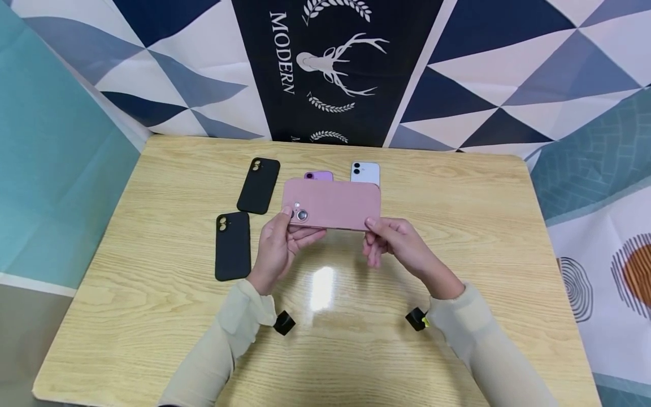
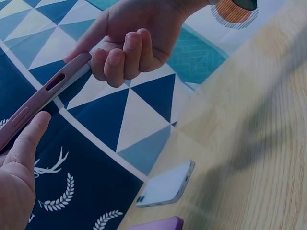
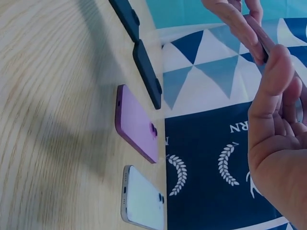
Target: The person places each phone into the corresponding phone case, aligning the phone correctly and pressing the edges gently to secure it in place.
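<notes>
Both hands hold a pink phone case (image 1: 335,204) level above the table, its back turned up and a camera lens showing at its left end. My left hand (image 1: 277,249) grips that end, thumb on top beside the lens. At the opposite end my right hand (image 1: 402,243) pinches the near corner, thumb on top. The left wrist view shows the case's long side (image 2: 43,96) with a slot in it. I cannot tell whether a phone sits inside. Beyond the case lie a purple phone (image 3: 136,124) and a pale blue phone (image 3: 143,199), both partly hidden in the head view.
Two black phone cases (image 1: 259,185) (image 1: 233,246) lie on the wooden table (image 1: 152,316), left of the hands. Patterned cloth (image 1: 325,68) hangs along the table's back edge. A small black block (image 1: 284,323) shows at the left cuff, another (image 1: 416,319) at the right.
</notes>
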### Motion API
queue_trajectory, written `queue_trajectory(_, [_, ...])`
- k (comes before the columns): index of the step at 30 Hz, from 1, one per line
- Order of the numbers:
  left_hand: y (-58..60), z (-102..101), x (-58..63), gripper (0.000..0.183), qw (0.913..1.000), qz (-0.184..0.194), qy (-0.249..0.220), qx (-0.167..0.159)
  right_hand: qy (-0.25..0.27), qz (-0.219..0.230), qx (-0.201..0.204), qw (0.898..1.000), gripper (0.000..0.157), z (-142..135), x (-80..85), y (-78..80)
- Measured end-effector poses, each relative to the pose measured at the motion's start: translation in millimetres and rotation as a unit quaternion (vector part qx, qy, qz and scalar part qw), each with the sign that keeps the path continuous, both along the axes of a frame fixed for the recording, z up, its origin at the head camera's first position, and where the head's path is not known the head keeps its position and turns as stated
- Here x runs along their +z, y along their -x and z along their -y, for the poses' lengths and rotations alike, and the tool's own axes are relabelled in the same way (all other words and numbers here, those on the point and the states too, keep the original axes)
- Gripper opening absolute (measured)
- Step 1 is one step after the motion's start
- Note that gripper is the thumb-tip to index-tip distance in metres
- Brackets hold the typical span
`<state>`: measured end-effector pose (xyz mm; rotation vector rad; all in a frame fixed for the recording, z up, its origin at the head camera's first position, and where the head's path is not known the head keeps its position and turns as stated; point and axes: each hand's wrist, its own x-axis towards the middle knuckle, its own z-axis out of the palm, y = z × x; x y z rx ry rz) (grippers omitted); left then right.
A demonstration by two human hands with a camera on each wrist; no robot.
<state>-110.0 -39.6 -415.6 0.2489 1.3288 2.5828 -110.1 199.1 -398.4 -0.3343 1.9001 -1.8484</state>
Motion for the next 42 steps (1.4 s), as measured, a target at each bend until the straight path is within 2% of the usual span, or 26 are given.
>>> queue_trajectory(5, [0.1,-1.2,1.8,0.049,1.0000,-0.001,-0.001,-0.004,-0.005,-0.013,-0.001,1.000,0.042,-0.6,-0.6,-1.4])
queue_trajectory(13, [-1.1,-3.4,3.4,0.045,1.0000,0.002,0.001,0.005,0.036,-0.016,-0.018,0.999,0.044,1.8,-2.5,-3.9])
queue_trajectory(15, [-1.6,-3.9,3.1,0.044,0.9999,0.008,-0.002,0.010,0.027,-0.021,-0.028,0.999,0.045,3.4,-1.7,-4.2])
queue_trajectory(21, [-3.2,-5.0,1.3,0.042,0.9995,0.018,-0.002,0.025,-0.065,-0.002,-0.066,0.996,0.050,8.2,2.9,-4.3])
queue_trajectory(24, [-3.6,-6.8,2.0,0.042,0.9996,0.013,0.001,0.023,-0.088,0.001,-0.083,0.993,0.054,8.8,3.9,-4.7])
queue_trajectory(28, [-4.0,-8.8,4.3,0.043,0.9998,0.008,0.008,0.017,-0.083,-0.004,-0.094,0.992,0.056,7.4,3.7,-5.0])
queue_trajectory(36, [-3.4,-9.1,3.1,0.040,0.9996,0.018,0.007,0.018,-0.034,-0.020,-0.091,0.995,0.057,6.5,1.5,-5.9])
queue_trajectory(42, [-3.6,-7.9,3.1,0.041,0.9995,0.022,0.005,0.024,-0.079,-0.011,-0.122,0.989,0.061,11.4,1.1,-3.9])
